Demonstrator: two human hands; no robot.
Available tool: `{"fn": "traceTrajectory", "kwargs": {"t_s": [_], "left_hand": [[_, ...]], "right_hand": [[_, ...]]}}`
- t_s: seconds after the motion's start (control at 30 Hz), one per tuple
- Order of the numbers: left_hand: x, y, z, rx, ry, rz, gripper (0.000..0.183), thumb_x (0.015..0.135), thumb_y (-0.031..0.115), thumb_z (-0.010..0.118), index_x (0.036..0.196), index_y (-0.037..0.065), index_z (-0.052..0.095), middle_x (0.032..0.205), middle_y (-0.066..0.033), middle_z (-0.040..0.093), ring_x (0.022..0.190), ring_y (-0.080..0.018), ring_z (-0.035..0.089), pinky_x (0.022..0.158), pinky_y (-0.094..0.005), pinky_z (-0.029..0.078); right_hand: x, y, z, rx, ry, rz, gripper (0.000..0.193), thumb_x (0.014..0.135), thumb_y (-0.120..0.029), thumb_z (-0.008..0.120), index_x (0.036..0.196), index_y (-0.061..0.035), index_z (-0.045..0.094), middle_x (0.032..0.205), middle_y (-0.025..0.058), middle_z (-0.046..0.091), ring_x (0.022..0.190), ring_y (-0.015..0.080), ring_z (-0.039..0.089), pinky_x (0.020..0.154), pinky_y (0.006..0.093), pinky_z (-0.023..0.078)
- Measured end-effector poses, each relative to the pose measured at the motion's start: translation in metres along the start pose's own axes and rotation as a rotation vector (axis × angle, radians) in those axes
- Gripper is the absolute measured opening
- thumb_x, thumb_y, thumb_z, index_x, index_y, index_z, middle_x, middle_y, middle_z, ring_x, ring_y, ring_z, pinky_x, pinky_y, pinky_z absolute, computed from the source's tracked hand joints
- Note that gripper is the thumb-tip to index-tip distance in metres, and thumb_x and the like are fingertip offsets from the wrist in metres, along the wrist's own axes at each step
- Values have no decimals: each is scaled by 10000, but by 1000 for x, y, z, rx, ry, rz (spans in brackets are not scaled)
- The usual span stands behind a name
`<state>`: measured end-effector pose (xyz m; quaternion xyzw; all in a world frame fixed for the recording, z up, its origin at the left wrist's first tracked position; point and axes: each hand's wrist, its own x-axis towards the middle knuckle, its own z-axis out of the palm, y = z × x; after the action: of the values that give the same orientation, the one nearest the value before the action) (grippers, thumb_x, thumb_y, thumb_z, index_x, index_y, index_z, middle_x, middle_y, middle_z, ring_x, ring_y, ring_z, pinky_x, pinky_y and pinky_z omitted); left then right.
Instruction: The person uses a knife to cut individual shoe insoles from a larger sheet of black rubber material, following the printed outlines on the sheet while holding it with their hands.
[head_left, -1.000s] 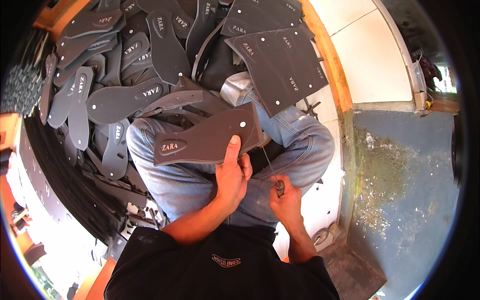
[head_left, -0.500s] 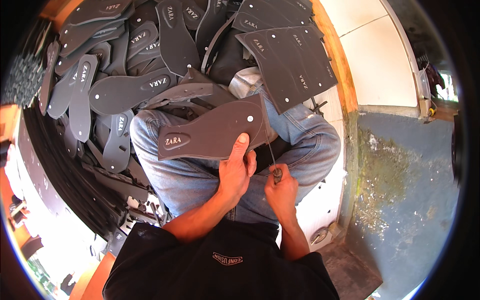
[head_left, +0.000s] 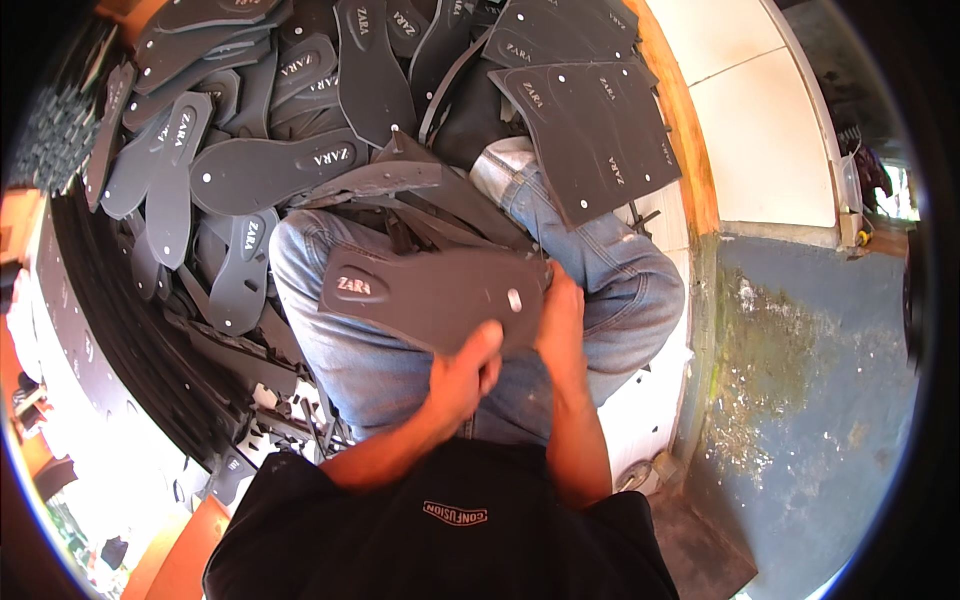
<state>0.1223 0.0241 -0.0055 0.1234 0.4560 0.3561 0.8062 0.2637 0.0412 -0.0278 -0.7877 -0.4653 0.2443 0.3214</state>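
A dark grey foam shoe sole [head_left: 430,295], with an oval heel imprint and a pale dot near its wide end, lies tilted over my lap. My left hand [head_left: 465,372] grips its near edge, thumb on top and fingers underneath. At the sole's right end my right hand [head_left: 562,320] is closed round a thin-bladed knife [head_left: 541,243]. Only a sliver of the blade shows beyond that hand, and the handle is hidden. The sole is slightly smeared by motion, so I cannot tell whether the blade touches its edge.
Several cut soles [head_left: 280,175] are heaped beyond my knees. Uncut printed foam sheets [head_left: 600,130] lie at the far right, beside a wooden edge [head_left: 685,110]. Dark foam strips [head_left: 130,350] are stacked at left. A blue-grey floor [head_left: 820,400] spreads on the right.
The sole has swung round, its right end dropping toward me. My right hand has moved up beside that end with the knife. My left hand has shifted slightly nearer my body.
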Motion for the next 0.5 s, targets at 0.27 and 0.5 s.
{"fn": "traceTrajectory", "kwargs": {"t_s": [0.27, 0.5], "left_hand": [[-30, 11, -56, 150, -44, -101, 232, 868, 240, 617, 994, 53, 565, 731, -29, 560, 498, -93, 484, 405, -213, 346], [15, 111, -104, -4, 320, 338, 253, 910, 273, 560, 1034, 52, 557, 824, -36, 611, 667, -107, 581, 628, -228, 490]], "right_hand": [[2, -23, -19, 610, -714, 468, 317, 781, -294, 721, 854, -9, 603, 635, 10, 538, 437, 52, 421, 391, 207, 311], [-72, -15, -34, 646, -734, 367, 196, 798, -176, 697, 761, -34, 566, 576, -19, 512, 460, 48, 446, 408, 214, 332]]}}
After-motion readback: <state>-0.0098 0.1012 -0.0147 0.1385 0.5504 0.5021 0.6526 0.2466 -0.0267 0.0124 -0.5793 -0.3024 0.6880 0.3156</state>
